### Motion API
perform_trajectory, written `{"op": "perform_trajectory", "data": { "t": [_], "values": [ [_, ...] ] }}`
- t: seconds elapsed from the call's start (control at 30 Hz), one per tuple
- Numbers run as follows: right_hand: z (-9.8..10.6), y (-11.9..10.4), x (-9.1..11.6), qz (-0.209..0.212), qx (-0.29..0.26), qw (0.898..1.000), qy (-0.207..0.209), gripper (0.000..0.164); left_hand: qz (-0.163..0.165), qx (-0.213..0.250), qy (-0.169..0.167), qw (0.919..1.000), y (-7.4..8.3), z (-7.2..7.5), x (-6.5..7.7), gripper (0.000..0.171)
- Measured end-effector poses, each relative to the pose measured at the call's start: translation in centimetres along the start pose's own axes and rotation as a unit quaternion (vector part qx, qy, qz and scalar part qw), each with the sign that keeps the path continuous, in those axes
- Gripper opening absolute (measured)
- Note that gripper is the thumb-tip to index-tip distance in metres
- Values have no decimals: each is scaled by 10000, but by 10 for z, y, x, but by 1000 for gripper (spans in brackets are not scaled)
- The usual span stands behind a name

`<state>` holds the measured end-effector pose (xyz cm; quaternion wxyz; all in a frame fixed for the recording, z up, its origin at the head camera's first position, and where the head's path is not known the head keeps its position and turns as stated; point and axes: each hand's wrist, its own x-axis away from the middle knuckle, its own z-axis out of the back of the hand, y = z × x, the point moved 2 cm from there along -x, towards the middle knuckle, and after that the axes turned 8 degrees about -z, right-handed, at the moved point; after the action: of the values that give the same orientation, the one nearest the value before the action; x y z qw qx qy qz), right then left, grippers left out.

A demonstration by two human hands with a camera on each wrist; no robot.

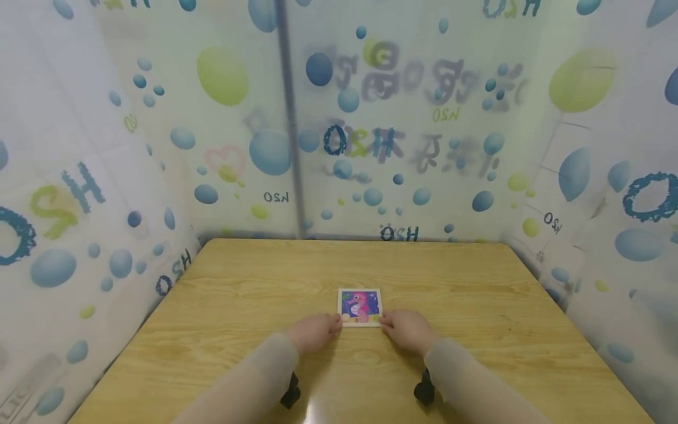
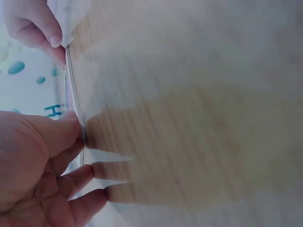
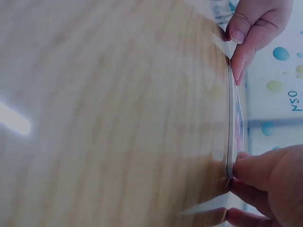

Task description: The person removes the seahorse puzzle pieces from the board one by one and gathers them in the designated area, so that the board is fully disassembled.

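Observation:
A small square picture board (image 1: 360,306) with a white border lies on the wooden table, its pink seahorse on blue facing up. At its near left corner my left hand (image 1: 315,333) pinches the edge between thumb and forefinger. My right hand (image 1: 410,331) pinches the near right corner in the same way. From the left wrist view the board shows only as a thin edge (image 2: 72,82), close along the tabletop, and the left hand's other fingertips touch the table. The right wrist view shows the right thumb (image 3: 253,170) on the board's rim.
The glossy wooden table (image 1: 254,271) reflects the hands. Curtains (image 1: 339,176) printed with bubbles and letters hang behind it and along both sides. Small black devices (image 1: 290,391) sit under both wrists.

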<state>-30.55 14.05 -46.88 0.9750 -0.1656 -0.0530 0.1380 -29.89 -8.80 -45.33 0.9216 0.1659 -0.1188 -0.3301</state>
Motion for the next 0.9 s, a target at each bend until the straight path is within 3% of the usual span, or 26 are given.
{"op": "perform_trajectory", "data": {
  "t": [0.2,0.47,0.9],
  "values": [
    [0,-6,13,158,221,9996,80,23,49,-135,-46,9999,4,-7,9,38],
    [-1,-10,26,271,456,9986,91,25,-169,-484,-62,9987,13,-10,20,37],
    [-2,-15,41,278,683,9973,57,24,-272,-147,187,9993,24,-15,37,37]
  ]
}}
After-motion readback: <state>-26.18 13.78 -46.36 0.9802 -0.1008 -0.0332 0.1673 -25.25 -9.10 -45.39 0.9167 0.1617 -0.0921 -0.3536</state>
